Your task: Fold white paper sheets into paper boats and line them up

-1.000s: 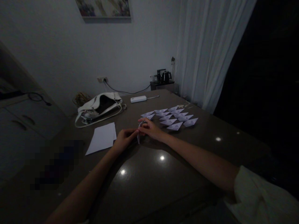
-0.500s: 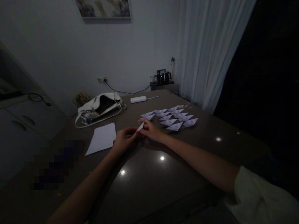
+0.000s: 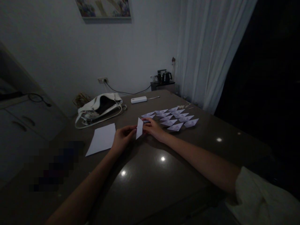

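"What have you got there?"

"A folded piece of white paper [image 3: 139, 128], held upright between my hands above the table [image 3: 164, 190]. My left hand [image 3: 122, 137] pinches its left side; my right hand [image 3: 153, 128] grasps the other, though some fingertips are hidden."

"What's changed?"

"Half a second ago it was a narrow, slanted point. Now a broad, flat face with slanting ends is turned to me. I'd judge it partly folded; it lacks the spread hull of those paper boats [image 3: 175, 127]."

"Any room to move?"

"Tightest beyond my right fingers, where the nearest boats lie in rows. A white sheet [image 3: 100, 140] lies just beside my left wrist. The handbag [image 3: 90, 106] and power bank [image 3: 139, 100] are farther back. The tabletop's right edge slants away past the boats; the roomiest stretch is toward me, between my forearms."
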